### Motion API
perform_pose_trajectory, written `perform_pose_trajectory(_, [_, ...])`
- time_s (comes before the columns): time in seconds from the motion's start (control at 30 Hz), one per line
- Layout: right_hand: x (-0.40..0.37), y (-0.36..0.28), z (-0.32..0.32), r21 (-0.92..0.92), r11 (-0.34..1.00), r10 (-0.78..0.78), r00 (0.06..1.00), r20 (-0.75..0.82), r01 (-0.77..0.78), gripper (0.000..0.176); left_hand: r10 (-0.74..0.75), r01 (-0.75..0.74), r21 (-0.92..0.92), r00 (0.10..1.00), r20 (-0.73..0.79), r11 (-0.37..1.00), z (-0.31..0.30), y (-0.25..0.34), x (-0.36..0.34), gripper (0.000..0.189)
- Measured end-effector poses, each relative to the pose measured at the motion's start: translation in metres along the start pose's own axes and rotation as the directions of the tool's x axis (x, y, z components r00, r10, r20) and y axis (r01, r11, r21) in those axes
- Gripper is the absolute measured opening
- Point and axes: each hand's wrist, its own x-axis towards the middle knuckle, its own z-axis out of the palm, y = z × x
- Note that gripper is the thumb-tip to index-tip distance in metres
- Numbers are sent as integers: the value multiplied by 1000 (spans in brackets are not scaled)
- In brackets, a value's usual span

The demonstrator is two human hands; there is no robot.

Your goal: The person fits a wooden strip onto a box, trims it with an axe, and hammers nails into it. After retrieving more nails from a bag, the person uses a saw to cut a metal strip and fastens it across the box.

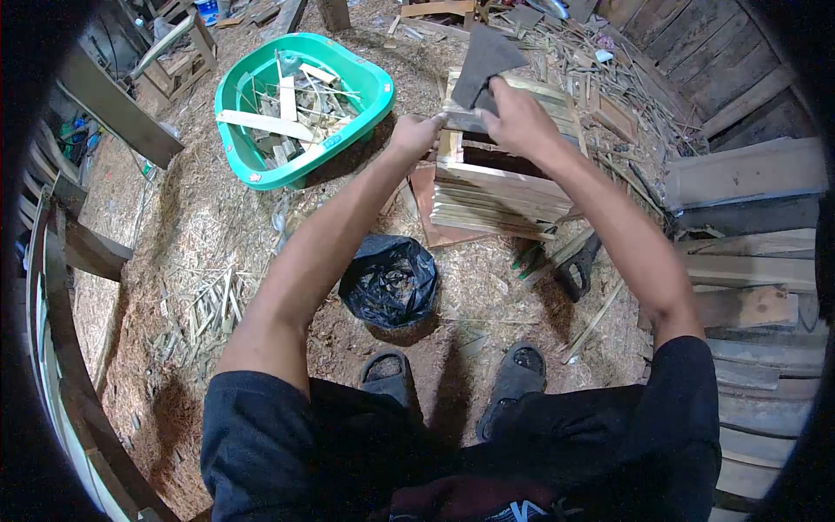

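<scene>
My right hand (520, 122) is closed on a dark grey, roughly triangular sheet (487, 65) that looks like sandpaper, its wide part standing up above the fingers. Just left of it, my left hand (416, 137) has its fingers closed at the end of a grey flat strip (467, 122). The strip lies across the top of a wooden box (496, 202) built of stacked slats, with a dark opening on its upper side. The fingertips of my left hand are partly hidden at the box's corner. Under the box shows a reddish-brown board (424, 196).
A green plastic tub (383, 100) of wood offcuts stands at the left. A black plastic bag (391, 304) sits open before my feet. A dark-handled saw (574, 274) lies right of the box. Stacked planks (748, 178) line the right side; shavings and sticks cover the floor.
</scene>
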Motion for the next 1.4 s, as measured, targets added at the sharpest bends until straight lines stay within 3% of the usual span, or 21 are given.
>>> perform_pose_trajectory(0.1, [4, -6, -9, 48, 995, 91, 996, -26, -90, 40, -32, 32, 75, 999, 5, 997, -2, 2, 3, 33])
perform_pose_trajectory(0.2, [-5, 2, 5, 17, 999, 28, 998, 56, -29, 40, 8, -8, 104, 1000, 1, 995, -2, 4, 0, 34])
perform_pose_trajectory(0.23, [-6, 6, 12, 17, 1000, -10, 999, 35, 9, 41, 11, -12, 87, 1000, 9, 996, -1, 3, 0, 34])
perform_pose_trajectory(0.33, [2, 6, 4, 159, 984, 91, 992, -86, -76, 40, 7, -7, 57, 1000, 9, 998, -3, 0, 3, 35])
perform_pose_trajectory(0.37, [10, 12, 4, 146, 989, 63, 978, -198, -34, 42, -8, 8, 69, 1000, 5, 998, -3, -1, 5, 35])
perform_pose_trajectory(0.5, [13, -2, -11, 148, 988, 82, 954, -289, -40, 41, -25, 25, -4, 999, 24, 1000, -1, 6, -3, 34])
perform_pose_trajectory(0.6, [-3, -1, 12, -45, 999, 3, 998, 60, -1, 41, -65, 70, -78, 995, 70, 994, -3, 4, 0, 33])
perform_pose_trajectory(0.73, [4, 1, -3, 22, 1000, -7, 999, -41, 8, 37, -91, 94, -143, 996, 27, 985, 3, 7, -5, 31])
perform_pose_trajectory(0.77, [7, -2, -9, 137, 990, 40, 994, -103, -26, 37, -91, 94, -135, 995, 26, 986, 2, 6, -7, 31])
perform_pose_trajectory(0.87, [14, -6, -22, 96, 995, 52, 965, -258, -28, 37, -80, 84, -90, 995, 56, 992, -1, -3, 7, 31])
perform_pose_trajectory(0.9, [12, -7, -23, 82, 996, 53, 970, -239, -35, 38, -76, 81, -73, 995, 69, 994, -3, -6, 11, 33])
perform_pose_trajectory(1.0, [-3, -2, 8, 32, 999, -9, 1000, -12, 9, 37, -77, 81, -76, 996, 53, 994, -1, -3, 7, 32])
perform_pose_trajectory(1.03, [-7, -4, 8, -41, 999, 37, 993, 112, -33, 35, -79, 83, -79, 996, 47, 993, -1, -1, 6, 31])
perform_pose_trajectory(1.17, [2, 3, 1, 64, 998, 7, 995, -97, -1, 38, -72, 74, -112, 997, 21, 991, -1, -3, 6, 29])
perform_pose_trajectory(1.3, [4, -9, -13, 147, 989, 38, 982, -184, -11, 38, -37, 39, -111, 999, 22, 993, 2, -11, 13, 29])
perform_pose_trajectory(1.4, [-4, -11, 2, -73, 994, 99, 980, 175, -87, 39, -31, 32, -58, 999, 16, 998, -2, -11, 13, 32])
